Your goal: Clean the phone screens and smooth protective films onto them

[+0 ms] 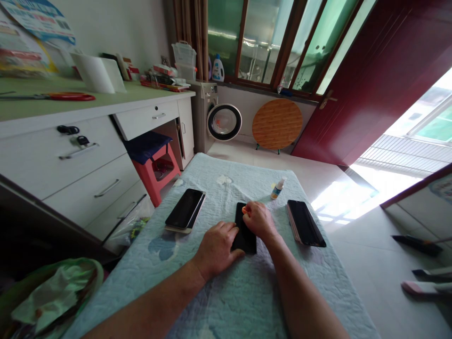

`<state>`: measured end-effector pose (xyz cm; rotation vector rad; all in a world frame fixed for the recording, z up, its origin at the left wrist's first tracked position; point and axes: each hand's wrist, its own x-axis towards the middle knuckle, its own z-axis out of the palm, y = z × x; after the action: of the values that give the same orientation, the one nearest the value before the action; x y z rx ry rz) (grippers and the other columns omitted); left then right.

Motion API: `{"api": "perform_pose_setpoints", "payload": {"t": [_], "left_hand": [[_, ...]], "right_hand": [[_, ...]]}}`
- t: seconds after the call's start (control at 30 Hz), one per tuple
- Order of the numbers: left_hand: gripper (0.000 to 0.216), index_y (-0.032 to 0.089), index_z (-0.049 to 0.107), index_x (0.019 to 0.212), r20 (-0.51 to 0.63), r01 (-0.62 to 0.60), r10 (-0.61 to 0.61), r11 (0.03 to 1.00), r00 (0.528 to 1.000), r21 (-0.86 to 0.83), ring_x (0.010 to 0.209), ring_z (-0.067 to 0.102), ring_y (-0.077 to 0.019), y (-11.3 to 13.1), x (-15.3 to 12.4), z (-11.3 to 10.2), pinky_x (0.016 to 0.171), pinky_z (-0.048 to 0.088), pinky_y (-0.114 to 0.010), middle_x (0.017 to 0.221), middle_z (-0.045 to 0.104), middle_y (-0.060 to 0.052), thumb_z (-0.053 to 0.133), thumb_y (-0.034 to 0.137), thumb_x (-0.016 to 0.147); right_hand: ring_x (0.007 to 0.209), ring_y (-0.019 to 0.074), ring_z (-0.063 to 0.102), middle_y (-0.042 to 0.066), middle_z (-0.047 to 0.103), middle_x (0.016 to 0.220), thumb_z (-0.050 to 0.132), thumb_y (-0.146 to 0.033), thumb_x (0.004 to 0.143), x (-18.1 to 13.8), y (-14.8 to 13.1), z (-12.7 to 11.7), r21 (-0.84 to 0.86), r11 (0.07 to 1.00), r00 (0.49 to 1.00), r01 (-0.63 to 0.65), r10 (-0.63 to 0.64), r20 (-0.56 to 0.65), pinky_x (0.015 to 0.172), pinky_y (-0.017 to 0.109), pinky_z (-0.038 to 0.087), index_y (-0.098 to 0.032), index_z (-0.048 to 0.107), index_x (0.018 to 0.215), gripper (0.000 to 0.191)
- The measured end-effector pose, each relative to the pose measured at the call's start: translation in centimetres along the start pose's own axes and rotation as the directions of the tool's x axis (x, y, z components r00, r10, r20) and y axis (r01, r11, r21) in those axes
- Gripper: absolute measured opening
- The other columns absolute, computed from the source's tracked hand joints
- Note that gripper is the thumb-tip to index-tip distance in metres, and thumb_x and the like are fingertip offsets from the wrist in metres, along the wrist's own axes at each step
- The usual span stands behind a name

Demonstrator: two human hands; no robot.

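Observation:
A black smartphone point(249, 241) lies flat on the quilted light-blue cloth point(219, 278), between my two hands. My left hand point(218, 247) grips its left side, fingers along the edge and thumb near the lower end. Pinched in my right hand point(259, 219) is a small orange piece point(244, 210), pressed to the upper part of the screen; its exact kind is mostly hidden by the fingers. Another dark-screened phone point(187, 207) rests on a pale flat item to the left. To the right lies a third phone point(308, 223) on a pinkish flat item.
A small spray bottle point(278, 189) stands near the cloth's far right corner. Left of the table are a white drawer desk point(88, 160), a red stool point(158, 174) and a lined bin point(95, 282). Beyond are an open washing machine point(205, 108) and a round wooden tabletop point(277, 123).

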<state>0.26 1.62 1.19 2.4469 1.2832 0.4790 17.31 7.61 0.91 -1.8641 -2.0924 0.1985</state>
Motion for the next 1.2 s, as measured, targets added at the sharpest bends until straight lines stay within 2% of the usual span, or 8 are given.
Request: {"api": "perform_pose_setpoints", "payload": {"t": [0.27,0.43,0.67,0.97,1.2], "left_hand": [[0.043,0.018,0.061,0.107,-0.002,0.019,-0.019,0.999,1.000,-0.029,0.102,0.057,-0.0287,0.0,0.1,-0.1,0.089,0.047,-0.040,0.106,0.064,-0.009,0.073,0.044,0.076],[0.046,0.018,0.062,0.109,-0.012,0.031,-0.031,0.998,0.999,-0.051,0.105,0.057,-0.0292,0.0,0.1,0.0,0.092,0.046,-0.041,0.110,0.064,-0.009,0.076,0.044,0.073],[0.050,0.019,0.060,0.113,-0.009,0.023,-0.024,0.998,1.000,-0.053,0.107,0.057,-0.0285,-0.1,0.0,0.1,0.095,0.046,-0.041,0.114,0.064,-0.008,0.077,0.044,0.073],[0.045,0.018,0.062,0.109,0.002,0.023,-0.023,0.999,1.000,-0.044,0.104,0.057,-0.0283,0.1,0.1,-0.2,0.091,0.046,-0.040,0.110,0.064,-0.008,0.075,0.045,0.074],[0.046,0.017,0.061,0.109,-0.009,0.009,-0.009,0.999,1.000,-0.042,0.106,0.056,-0.0285,-0.2,0.0,0.2,0.093,0.046,-0.040,0.113,0.064,-0.010,0.073,0.047,0.076]], "right_hand": [[0.085,0.0161,0.053,0.004,0.064,0.087,0.055,-0.013,0.082,-0.1,-0.8,0.9,0.092,0.977,0.981,0.193,-0.194,0.000,0.079,0.025,0.035,-0.018,0.067,0.086,0.014],[0.084,0.0152,0.052,0.003,0.064,0.087,0.055,-0.019,0.088,-0.2,-1.1,0.9,0.169,0.953,0.964,0.253,-0.263,0.038,0.081,0.026,0.036,-0.021,0.071,0.087,0.016],[0.084,0.0135,0.054,0.002,0.064,0.085,0.058,-0.016,0.085,-0.2,-1.4,0.3,0.206,0.929,0.932,0.307,-0.338,0.133,0.081,0.025,0.037,-0.020,0.072,0.087,0.014],[0.080,0.0145,0.055,0.003,0.066,0.080,0.058,-0.016,0.079,-0.2,-0.6,0.2,0.140,0.957,0.957,0.253,-0.269,0.110,0.076,0.025,0.036,-0.018,0.067,0.081,0.009],[0.075,0.0145,0.055,0.003,0.067,0.078,0.056,-0.016,0.075,0.1,0.7,-1.2,0.049,0.993,0.985,0.105,-0.110,0.130,0.069,0.024,0.033,-0.017,0.063,0.076,0.007]]}}
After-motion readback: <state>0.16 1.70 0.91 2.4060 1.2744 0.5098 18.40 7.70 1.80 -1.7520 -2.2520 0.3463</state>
